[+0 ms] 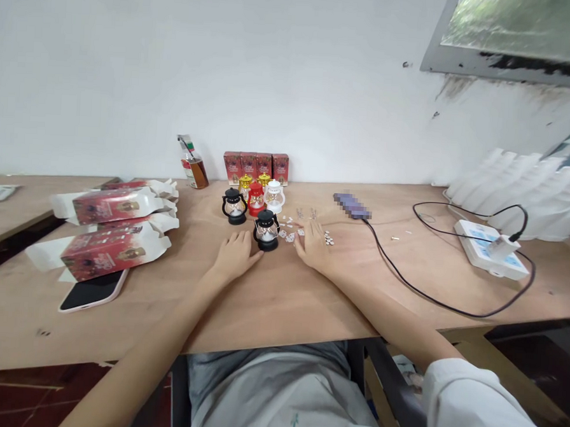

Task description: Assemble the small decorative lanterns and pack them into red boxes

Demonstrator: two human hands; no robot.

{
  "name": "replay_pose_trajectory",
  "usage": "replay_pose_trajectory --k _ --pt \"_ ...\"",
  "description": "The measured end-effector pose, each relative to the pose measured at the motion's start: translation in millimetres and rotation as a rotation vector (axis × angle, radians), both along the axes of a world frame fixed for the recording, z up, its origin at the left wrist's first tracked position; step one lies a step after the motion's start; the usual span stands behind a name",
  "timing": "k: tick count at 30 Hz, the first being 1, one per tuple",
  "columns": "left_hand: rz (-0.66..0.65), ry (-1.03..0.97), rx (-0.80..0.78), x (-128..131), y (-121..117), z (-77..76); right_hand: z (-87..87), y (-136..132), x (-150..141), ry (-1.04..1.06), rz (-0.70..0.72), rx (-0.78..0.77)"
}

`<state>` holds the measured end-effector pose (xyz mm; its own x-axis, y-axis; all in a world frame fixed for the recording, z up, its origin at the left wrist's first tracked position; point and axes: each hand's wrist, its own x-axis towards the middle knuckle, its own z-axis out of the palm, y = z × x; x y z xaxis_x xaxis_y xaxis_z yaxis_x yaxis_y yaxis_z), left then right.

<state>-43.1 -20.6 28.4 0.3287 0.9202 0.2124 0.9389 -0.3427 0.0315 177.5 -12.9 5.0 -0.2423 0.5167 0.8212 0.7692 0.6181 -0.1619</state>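
Observation:
A small black lantern (pixel 266 231) with clear sides stands upright between my two hands. My left hand (pixel 235 254) rests on the table just left of it, holding nothing, its thumb pointing toward the lantern's base; whether they touch I cannot tell. Over on the right, my right hand (pixel 314 248) lies on the tabletop with its fingers apart, beside loose white pieces (pixel 289 237) and small round cells (pixel 329 239). Behind the near lantern are another black lantern (pixel 235 208), a red lantern (pixel 256 200), a white lantern (pixel 274 197) and gold-topped ones (pixel 245 183).
Several small red boxes (pixel 256 167) line the wall near a bottle (pixel 195 169). Opened red cartons (pixel 113 252) partly cover a phone (pixel 94 291) at left. At right, a black cable (pixel 405 285) runs from a blurred device (pixel 352 206) to a white power strip (pixel 491 250).

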Motion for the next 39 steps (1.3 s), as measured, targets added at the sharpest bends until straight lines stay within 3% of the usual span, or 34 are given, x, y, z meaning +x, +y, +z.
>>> replay_pose_trajectory --k 3,9,14,19,22,27,30,34,39 --pt "0.072 0.199 0.121 -32.0 -18.2 8.3 -1.0 -2.5 -3.3 0.016 0.047 0.049" --pt "0.278 0.251 0.435 -130.9 -42.3 22.6 -4.8 -5.9 -9.5 0.026 0.119 0.144" --pt "0.366 0.294 0.468 -171.0 -51.7 22.6 -2.8 -10.0 -12.9 -0.008 0.159 0.255" --pt "0.281 0.314 0.558 -157.1 -60.1 28.8 1.1 -11.9 -13.1 -0.045 0.181 0.324" --pt "0.068 0.353 0.56 -131.6 -69.5 36.5 2.7 -13.2 -13.1 -0.094 0.22 0.336" --pt "-0.272 0.195 0.268 -89.8 -75.2 45.0 5.8 -27.1 -21.2 -0.146 0.399 0.28" --pt "-0.401 0.095 0.091 -73.2 -71.2 48.5 5.7 -39.3 -31.3 -0.144 0.508 0.191" --pt "-0.459 -0.046 0.004 -61.7 -65.4 50.8 4.0 -48.5 -41.5 -0.099 0.645 0.089" --pt "-0.407 -0.167 -0.021 -61.2 -58.8 47.6 5.1 -48.4 -41.8 0.037 0.702 -0.137"
